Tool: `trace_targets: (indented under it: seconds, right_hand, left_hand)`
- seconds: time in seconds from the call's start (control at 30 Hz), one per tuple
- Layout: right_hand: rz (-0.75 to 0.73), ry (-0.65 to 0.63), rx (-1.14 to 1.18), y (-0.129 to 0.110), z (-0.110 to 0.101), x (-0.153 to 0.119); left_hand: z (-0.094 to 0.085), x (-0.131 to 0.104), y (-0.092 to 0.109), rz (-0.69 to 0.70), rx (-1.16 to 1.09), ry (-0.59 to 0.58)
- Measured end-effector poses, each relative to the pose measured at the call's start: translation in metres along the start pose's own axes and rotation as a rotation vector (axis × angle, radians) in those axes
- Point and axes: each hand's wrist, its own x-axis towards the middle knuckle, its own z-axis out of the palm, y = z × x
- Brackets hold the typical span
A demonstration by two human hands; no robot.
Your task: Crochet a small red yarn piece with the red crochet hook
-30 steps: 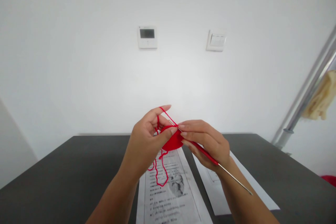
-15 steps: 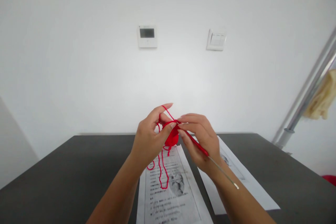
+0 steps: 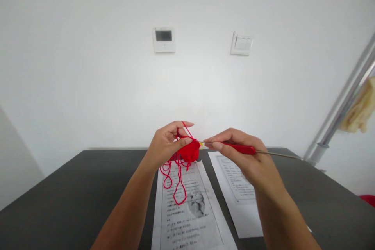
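Between the thumb and fingers of my left hand (image 3: 167, 140) is a red crocheted piece (image 3: 190, 150). Red yarn (image 3: 179, 191) runs over my raised left index finger, and loose loops of it hang below the hand. My right hand (image 3: 240, 149) grips a crochet hook (image 3: 240, 149) with a red handle and a thin metal shaft at each end. The hook lies nearly level, its tip at the upper edge of the red piece; whether it sits inside a stitch is too small to tell. A bit of yellow (image 3: 201, 145) shows beside the piece.
Two printed sheets lie on the dark table (image 3: 117, 187): one paper (image 3: 187, 218) under the yarn, another paper (image 3: 228, 179) partly behind my right forearm. On the white wall are a thermostat (image 3: 164, 40) and a switch (image 3: 241, 43). A metal pole (image 3: 340, 111) leans at right.
My right hand has moved right and turned the hook from a steep slant to nearly level. The red piece now shows more, with yellow beside it. The hanging yarn loops have shifted.
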Motion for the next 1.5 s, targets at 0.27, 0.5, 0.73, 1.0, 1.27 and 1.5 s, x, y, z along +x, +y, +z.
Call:
trace_targets:
  seconds: [0.27, 0.5, 0.73, 1.0, 1.27, 1.5]
  right_hand:
    - [-0.3, -0.011, 0.193, 0.021, 0.016, 0.009]
    - [-0.639, -0.108, -0.207, 0.018, 0.016, 0.011]
    - [-0.631, -0.003, -0.259, 0.025, 0.024, 0.009]
    - [-0.786, 0.247, -0.515, 0.051, 0.043, 0.013]
    - [-0.62, 0.022, -0.263, 0.026, 0.038, 0.005]
    - [-0.56, -0.05, -0.192, 0.01, 0.024, 0.005]
  left_hand:
    - [0.001, -0.005, 0.005, -0.242, -0.315, -0.149]
    - [0.0, -0.007, 0.01, -0.262, -0.335, -0.14]
    - [0.017, -0.015, 0.017, -0.069, 0.002, 0.053]
    - [0.043, -0.023, 0.017, 0.049, 0.229, 0.282]
    - [0.004, -0.009, 0.012, -0.349, -0.388, -0.197]
    - [0.007, -0.012, 0.012, -0.354, -0.481, -0.249]
